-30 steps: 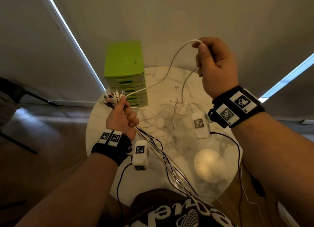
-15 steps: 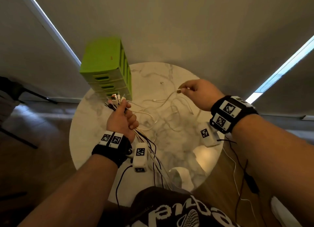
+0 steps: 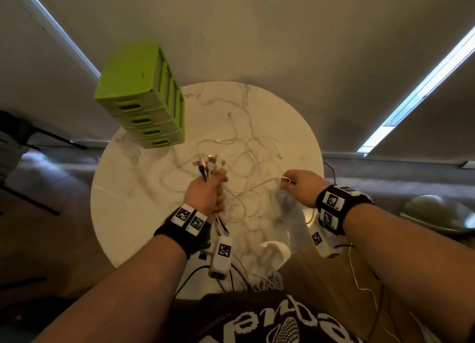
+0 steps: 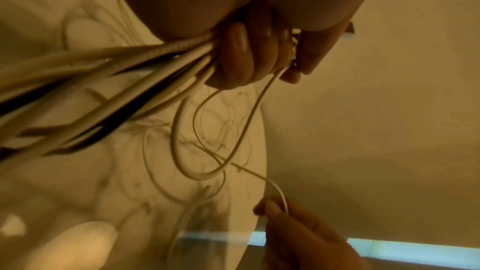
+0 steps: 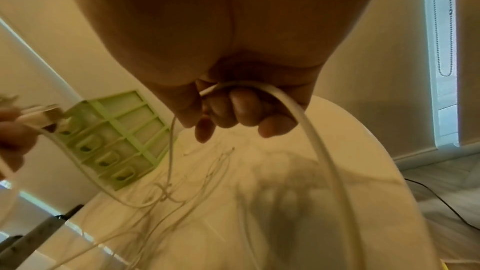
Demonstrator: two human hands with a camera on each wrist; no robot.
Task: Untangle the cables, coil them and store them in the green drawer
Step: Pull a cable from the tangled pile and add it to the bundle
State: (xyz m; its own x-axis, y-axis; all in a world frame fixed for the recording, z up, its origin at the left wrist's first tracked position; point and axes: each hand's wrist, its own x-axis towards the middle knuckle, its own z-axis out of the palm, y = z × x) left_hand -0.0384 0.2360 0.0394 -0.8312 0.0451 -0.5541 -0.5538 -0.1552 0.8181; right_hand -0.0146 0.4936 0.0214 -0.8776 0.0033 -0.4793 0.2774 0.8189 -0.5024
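My left hand [image 3: 209,192] grips a bundle of white and black cables [image 4: 109,77] in its fist above the round marble table [image 3: 123,188]; their plug ends [image 3: 207,162] stick up past the fingers. My right hand [image 3: 295,186] pinches a thin white cable [image 5: 298,114] near the table's right edge; that cable runs left towards the bundle. More white cables [image 3: 246,150] lie in loose tangled loops on the tabletop between and beyond the hands. The green drawer unit [image 3: 144,96] stands at the table's far left with all its drawers shut.
The table edge [image 3: 318,160] lies just right of my right hand. Bundle tails hang off the near edge towards my lap [image 3: 257,283]. Black leads [image 3: 331,170] trail from the wrist cameras. A dark chair frame [image 3: 30,137] stands on the floor at left.
My right hand came down from high above the table to just over its right edge, still holding the white cable. My left hand moved right with the bundle, away from the drawer unit.
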